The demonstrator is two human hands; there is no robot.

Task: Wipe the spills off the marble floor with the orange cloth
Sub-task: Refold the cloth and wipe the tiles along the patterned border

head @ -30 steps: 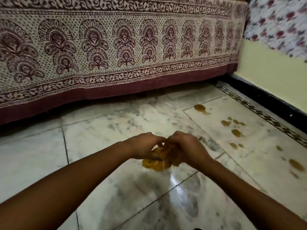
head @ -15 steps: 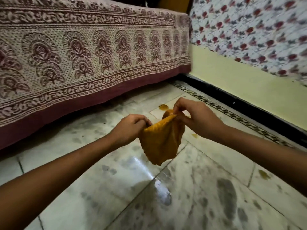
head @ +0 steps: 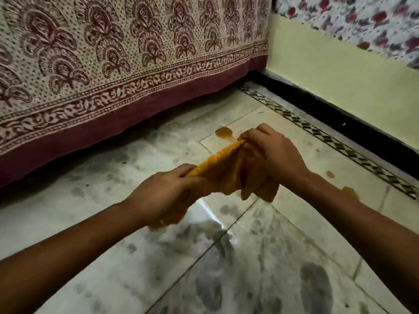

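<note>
**Orange cloth pulled taut between both hands over the spilled floor**

The orange cloth (head: 222,173) sits at the centre of the view, stretched between the person's two hands above the marble floor (head: 260,268). The left hand (head: 163,193), at 8 o'clock of the cloth, has its fingers curled tight round the lower end, and a fold of cloth hangs out beneath the fist. The right hand (head: 272,159), at 2 o'clock of the cloth, pinches the upper edge between thumb and fingertips, with more cloth bunched under its palm. Whether the hanging folds touch the floor cannot be told.

A yellow-brown spill (head: 224,133) lies on the marble at 12 o'clock of the cloth, just beyond the right hand's fingertips. Two smaller spills (head: 330,174) lie at 3 o'clock of the right hand, near the wrist.

A printed bedcover (head: 113,64) with a maroon hem hangs across the view from 9 to 12 o'clock. At 2 o'clock a pale yellow wall (head: 340,75) meets the floor at a black skirting (head: 340,123), with a patterned border strip (head: 340,146) just beside it.
</note>
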